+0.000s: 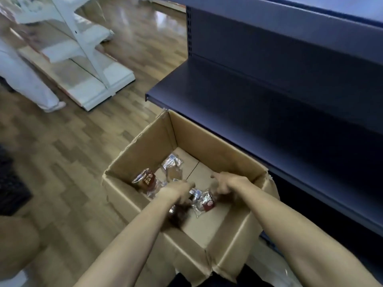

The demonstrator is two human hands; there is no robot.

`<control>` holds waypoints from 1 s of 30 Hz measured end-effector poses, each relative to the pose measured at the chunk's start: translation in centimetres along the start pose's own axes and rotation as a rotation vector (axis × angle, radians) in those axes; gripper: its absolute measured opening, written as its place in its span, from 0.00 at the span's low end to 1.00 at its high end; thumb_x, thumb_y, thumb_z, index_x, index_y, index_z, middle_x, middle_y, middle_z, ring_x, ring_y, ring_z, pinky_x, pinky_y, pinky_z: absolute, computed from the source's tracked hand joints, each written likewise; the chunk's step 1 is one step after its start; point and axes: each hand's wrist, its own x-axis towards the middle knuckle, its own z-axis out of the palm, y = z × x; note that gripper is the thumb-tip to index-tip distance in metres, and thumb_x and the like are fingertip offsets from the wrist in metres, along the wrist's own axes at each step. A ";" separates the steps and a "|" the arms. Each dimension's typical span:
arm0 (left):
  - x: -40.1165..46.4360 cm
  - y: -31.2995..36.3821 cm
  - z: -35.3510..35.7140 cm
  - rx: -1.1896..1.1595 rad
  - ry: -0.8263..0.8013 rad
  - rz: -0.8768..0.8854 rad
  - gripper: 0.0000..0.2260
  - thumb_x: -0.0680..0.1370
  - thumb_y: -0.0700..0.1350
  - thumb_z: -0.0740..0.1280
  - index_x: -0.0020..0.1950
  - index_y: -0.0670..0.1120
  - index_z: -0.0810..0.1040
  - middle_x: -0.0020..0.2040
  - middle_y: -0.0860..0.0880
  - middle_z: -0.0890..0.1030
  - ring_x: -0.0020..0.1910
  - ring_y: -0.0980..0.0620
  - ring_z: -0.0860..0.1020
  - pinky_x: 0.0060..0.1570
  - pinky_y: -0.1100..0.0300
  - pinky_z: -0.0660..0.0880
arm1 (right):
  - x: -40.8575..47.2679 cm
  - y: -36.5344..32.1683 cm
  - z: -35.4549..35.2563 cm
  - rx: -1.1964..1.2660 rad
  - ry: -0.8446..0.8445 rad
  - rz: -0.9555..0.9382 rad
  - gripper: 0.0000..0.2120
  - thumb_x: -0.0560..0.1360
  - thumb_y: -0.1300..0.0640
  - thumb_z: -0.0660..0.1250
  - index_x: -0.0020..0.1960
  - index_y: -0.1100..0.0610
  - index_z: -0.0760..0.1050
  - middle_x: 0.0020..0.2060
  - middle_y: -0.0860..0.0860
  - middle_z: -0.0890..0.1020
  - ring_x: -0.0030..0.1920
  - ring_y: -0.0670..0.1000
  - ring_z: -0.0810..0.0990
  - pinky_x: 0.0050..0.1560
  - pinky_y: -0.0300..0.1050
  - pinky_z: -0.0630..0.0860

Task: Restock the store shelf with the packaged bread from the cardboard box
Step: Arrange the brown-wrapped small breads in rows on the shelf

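Four packets of bread show in the cardboard box (pixel 232 241), all on its floor. One with a red label (pixel 146 180) lies near the left wall. A clear packet (pixel 173 165) lies further in, toward the back. A third with a red label (pixel 204 200) lies between the two hands, and a fourth (pixel 176 210) shows only partly under the left hand. The left hand (pixel 177 190) reaches down with fingers curled, but blur hides whether it grips a packet. The right hand (pixel 229 184) has its fingers bent downward just above the third packet; its hold cannot be told. The box stands on a wood floor (pixel 68 162) beside a dark blue shelf (pixel 259 96). A white rack (pixel 89 56) stands further left, with a person's leg in white (pixel 27 79) next to it.
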 end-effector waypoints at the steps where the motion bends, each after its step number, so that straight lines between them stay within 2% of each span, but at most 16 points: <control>1: 0.8 0.5 0.5 0.010 -0.014 0.009 0.27 0.75 0.47 0.71 0.72 0.48 0.66 0.69 0.43 0.71 0.65 0.40 0.74 0.62 0.49 0.73 | 0.4 0.3 0.1 -0.001 -0.014 0.012 0.36 0.77 0.51 0.68 0.80 0.53 0.56 0.74 0.56 0.67 0.70 0.58 0.71 0.66 0.47 0.71; 5: 3.5 2.1 2.3 0.054 -0.008 0.026 0.28 0.75 0.45 0.71 0.72 0.47 0.65 0.68 0.42 0.66 0.68 0.40 0.67 0.65 0.49 0.68 | 1.5 0.8 0.7 -0.014 -0.055 0.026 0.32 0.76 0.54 0.69 0.77 0.55 0.61 0.70 0.57 0.72 0.66 0.58 0.74 0.65 0.49 0.72; 8: 5.0 2.5 3.5 0.206 0.048 -0.004 0.27 0.77 0.43 0.68 0.74 0.47 0.63 0.70 0.43 0.66 0.70 0.42 0.65 0.67 0.50 0.68 | 2.1 1.2 1.1 -0.034 -0.045 0.009 0.29 0.76 0.56 0.67 0.74 0.56 0.63 0.68 0.57 0.74 0.64 0.58 0.76 0.62 0.49 0.75; 11: 6.3 1.8 4.1 0.322 0.084 -0.034 0.26 0.80 0.43 0.63 0.76 0.46 0.59 0.73 0.43 0.65 0.73 0.43 0.62 0.70 0.51 0.65 | 2.7 1.3 1.4 -0.050 0.003 -0.004 0.25 0.77 0.53 0.65 0.73 0.55 0.65 0.66 0.57 0.74 0.64 0.58 0.76 0.61 0.49 0.75; 14: 7.1 0.8 4.7 0.340 0.066 -0.037 0.27 0.80 0.41 0.63 0.77 0.45 0.58 0.74 0.42 0.64 0.74 0.42 0.61 0.71 0.51 0.63 | 3.2 1.1 1.7 -0.043 0.025 -0.011 0.22 0.79 0.50 0.63 0.71 0.54 0.67 0.67 0.57 0.74 0.64 0.58 0.76 0.60 0.47 0.74; 18: 7.4 -0.1 4.9 0.397 0.092 0.002 0.26 0.78 0.42 0.65 0.75 0.49 0.62 0.70 0.41 0.64 0.69 0.42 0.64 0.70 0.49 0.63 | 3.6 1.6 2.0 -0.012 0.030 -0.009 0.21 0.80 0.48 0.61 0.71 0.53 0.67 0.66 0.56 0.74 0.64 0.58 0.75 0.59 0.47 0.73; 21: 7.8 -0.5 4.9 0.364 0.124 0.026 0.27 0.76 0.44 0.68 0.73 0.51 0.64 0.69 0.42 0.63 0.67 0.42 0.64 0.68 0.50 0.64 | 3.5 1.9 1.9 -0.021 0.028 -0.003 0.21 0.79 0.50 0.63 0.70 0.53 0.67 0.65 0.56 0.74 0.62 0.57 0.76 0.57 0.46 0.73; 26: 7.7 -0.8 4.9 0.279 0.056 0.071 0.40 0.67 0.45 0.78 0.72 0.46 0.59 0.70 0.43 0.63 0.69 0.43 0.64 0.70 0.47 0.63 | 3.5 1.6 1.9 -0.022 0.019 0.009 0.20 0.78 0.51 0.66 0.68 0.54 0.70 0.64 0.55 0.76 0.61 0.56 0.77 0.55 0.44 0.74; 28: 7.4 -0.9 5.0 0.241 0.039 0.078 0.39 0.66 0.46 0.79 0.70 0.46 0.61 0.69 0.44 0.65 0.68 0.43 0.65 0.69 0.47 0.64 | 3.5 1.3 2.0 -0.021 0.015 0.005 0.19 0.77 0.52 0.67 0.67 0.54 0.71 0.64 0.56 0.76 0.61 0.57 0.77 0.54 0.43 0.73; 30: 7.2 -0.8 4.9 0.199 0.045 0.092 0.33 0.69 0.43 0.77 0.68 0.45 0.62 0.66 0.44 0.69 0.64 0.44 0.70 0.64 0.50 0.68 | 3.6 1.2 2.1 -0.014 0.009 0.001 0.20 0.76 0.53 0.68 0.66 0.55 0.71 0.64 0.56 0.76 0.62 0.57 0.77 0.52 0.42 0.71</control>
